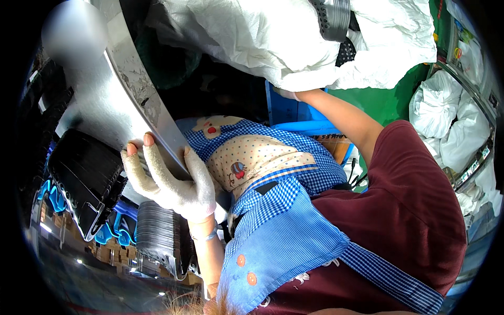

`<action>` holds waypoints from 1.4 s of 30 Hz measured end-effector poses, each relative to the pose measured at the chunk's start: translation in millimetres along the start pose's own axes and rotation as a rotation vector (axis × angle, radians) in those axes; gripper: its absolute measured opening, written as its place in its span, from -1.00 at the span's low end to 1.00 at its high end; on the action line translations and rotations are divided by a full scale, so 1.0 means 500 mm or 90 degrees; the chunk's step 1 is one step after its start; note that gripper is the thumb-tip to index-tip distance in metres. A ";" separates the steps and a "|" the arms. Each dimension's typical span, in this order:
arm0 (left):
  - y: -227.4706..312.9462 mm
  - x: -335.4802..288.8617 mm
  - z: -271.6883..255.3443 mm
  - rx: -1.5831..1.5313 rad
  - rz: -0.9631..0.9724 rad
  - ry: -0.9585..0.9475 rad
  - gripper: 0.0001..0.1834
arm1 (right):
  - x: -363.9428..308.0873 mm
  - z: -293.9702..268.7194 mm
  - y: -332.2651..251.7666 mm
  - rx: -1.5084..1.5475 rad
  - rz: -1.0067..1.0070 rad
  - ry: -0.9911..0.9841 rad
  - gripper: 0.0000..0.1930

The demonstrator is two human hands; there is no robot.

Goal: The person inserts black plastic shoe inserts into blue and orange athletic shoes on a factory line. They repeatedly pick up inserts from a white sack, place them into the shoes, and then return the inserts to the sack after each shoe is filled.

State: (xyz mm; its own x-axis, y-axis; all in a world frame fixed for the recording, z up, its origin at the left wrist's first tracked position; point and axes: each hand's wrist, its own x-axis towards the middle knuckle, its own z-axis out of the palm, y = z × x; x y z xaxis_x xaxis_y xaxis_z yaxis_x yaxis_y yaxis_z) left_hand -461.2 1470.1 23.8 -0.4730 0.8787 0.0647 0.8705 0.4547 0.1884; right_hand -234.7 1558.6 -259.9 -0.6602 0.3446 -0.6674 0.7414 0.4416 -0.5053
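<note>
My left hand (pixel 181 181), in a white glove with bare fingertips, rests on the edge of a shiny metal worktop (pixel 113 100). Its fingers are stretched out and apart, and I see nothing held in them. On the right, my arm reaches forward to a large white sack (pixel 252 42). Only a gloved edge of my right hand (pixel 287 95) shows at the sack's lower rim; the fingers are hidden. Grey ridged pieces with holes (pixel 334 20) lie at the sack's top, beside a black dotted piece (pixel 346 52).
Black plastic parts (pixel 86 173) and a stack of thin dark ridged pieces (pixel 160 231) sit by the worktop, near blue clips (pixel 123 228). A blue frame (pixel 310 126) stands beneath the sack. Tied white bags (pixel 436 105) lie on the right, beyond green floor (pixel 378 105).
</note>
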 end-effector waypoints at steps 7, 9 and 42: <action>0.001 -0.002 -0.004 0.021 -0.001 -0.008 -0.36 | 0.002 0.000 0.001 0.004 -0.006 0.000 -0.59; 0.000 -0.004 -0.003 0.021 -0.004 -0.003 -0.37 | 0.002 0.001 0.000 0.003 -0.009 -0.004 -0.59; -0.001 0.013 0.001 -0.016 -0.019 0.044 -0.41 | 0.055 -0.328 0.273 0.030 0.124 0.639 -0.61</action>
State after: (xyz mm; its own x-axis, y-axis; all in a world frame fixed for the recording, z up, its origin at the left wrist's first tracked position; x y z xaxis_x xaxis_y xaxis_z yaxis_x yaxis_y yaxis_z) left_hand -464.8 1475.7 23.6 -0.5073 0.8525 0.1256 0.8528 0.4758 0.2153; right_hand -171.1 1764.1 -257.6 -0.3084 0.9511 0.0151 0.8358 0.2785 -0.4731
